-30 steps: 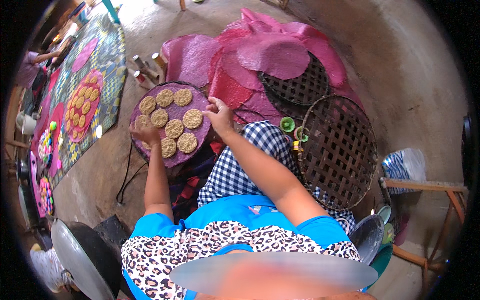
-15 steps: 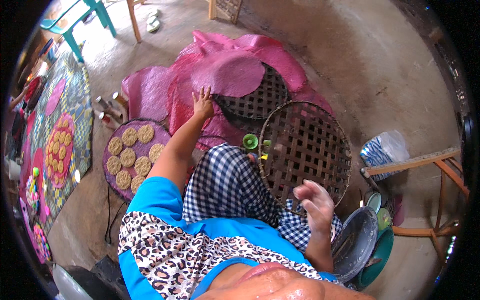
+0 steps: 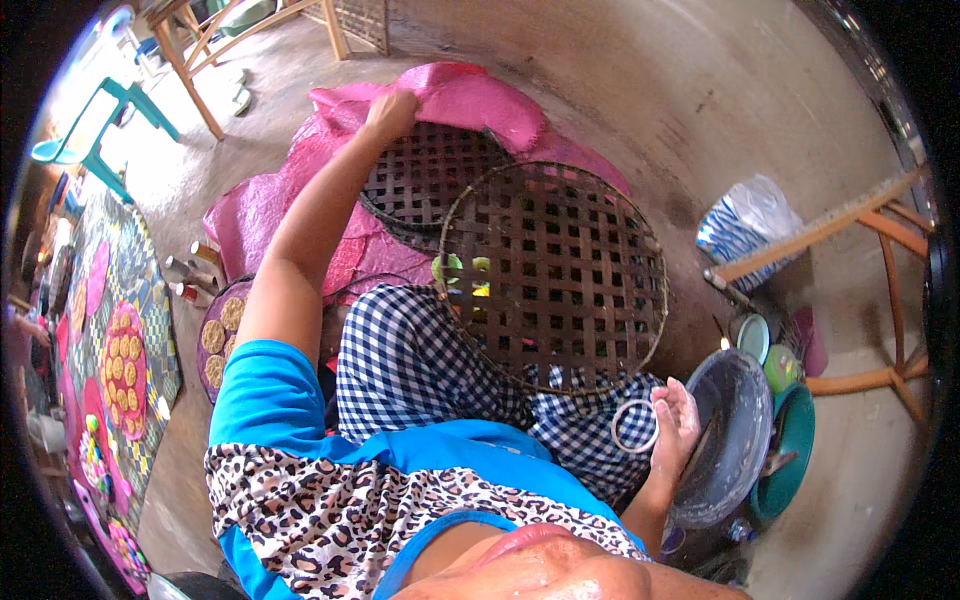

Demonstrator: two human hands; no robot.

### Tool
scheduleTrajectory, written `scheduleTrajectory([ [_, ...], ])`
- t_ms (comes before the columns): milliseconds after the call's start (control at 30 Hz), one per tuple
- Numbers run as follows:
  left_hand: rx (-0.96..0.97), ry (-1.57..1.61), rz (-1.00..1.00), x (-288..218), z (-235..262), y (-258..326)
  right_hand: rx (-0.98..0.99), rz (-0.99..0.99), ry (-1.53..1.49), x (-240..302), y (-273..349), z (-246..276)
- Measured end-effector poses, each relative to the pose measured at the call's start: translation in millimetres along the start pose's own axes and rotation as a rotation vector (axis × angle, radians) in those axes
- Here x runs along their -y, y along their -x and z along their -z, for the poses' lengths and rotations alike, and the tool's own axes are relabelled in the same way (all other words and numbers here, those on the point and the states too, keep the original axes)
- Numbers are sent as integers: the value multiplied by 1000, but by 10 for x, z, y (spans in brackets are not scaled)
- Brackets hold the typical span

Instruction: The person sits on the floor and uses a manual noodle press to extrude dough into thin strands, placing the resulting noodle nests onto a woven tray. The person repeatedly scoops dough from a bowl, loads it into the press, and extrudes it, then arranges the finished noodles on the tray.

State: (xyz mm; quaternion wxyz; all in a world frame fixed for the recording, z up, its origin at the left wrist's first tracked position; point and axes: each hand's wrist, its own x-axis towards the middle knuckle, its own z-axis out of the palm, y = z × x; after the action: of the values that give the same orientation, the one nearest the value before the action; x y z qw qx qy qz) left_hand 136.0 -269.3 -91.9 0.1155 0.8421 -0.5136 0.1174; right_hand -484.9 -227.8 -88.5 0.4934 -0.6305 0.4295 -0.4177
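Note:
My left hand reaches far forward, its fingers closed at the edge of a crumpled pink plastic sheet. Just below that hand lies a dark woven tray, partly bared, with pink sheeting around it. Near my knee on the right, my right hand pinches a thin white ring between thumb and fingers. A second round, open-weave tray leans across my checked lap, between the two hands. Small green and yellow things show partly behind its rim.
At left, a purple round mat carries flat round noodle-like cakes; more sit on a pink tray on a patterned mat. Right of me are a grey basin, a green basin, a blue-white bag and a wooden frame.
My left hand has gone farther forward and closed on the pink sheet, which no longer covers much of the dark tray. My right hand has lowered and now shows a white ring.

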Motion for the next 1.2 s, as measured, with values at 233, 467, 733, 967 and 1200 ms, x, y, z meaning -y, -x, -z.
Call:
scheduleTrajectory([
  [233,-176,244,-417,-1631,937,56,19,64,232,-25,249,340],
  [467,63,98,-791,-2932,430,1449,-15,127,401,-93,398,552],
  [733,30,194,-806,-3202,100,2351,127,322,736,-327,541,551],
  [967,38,235,-835,-3095,148,2525,162,293,861,-412,558,494],
  [1200,-2,255,-824,-3045,152,2690,45,402,706,-269,472,457],
])
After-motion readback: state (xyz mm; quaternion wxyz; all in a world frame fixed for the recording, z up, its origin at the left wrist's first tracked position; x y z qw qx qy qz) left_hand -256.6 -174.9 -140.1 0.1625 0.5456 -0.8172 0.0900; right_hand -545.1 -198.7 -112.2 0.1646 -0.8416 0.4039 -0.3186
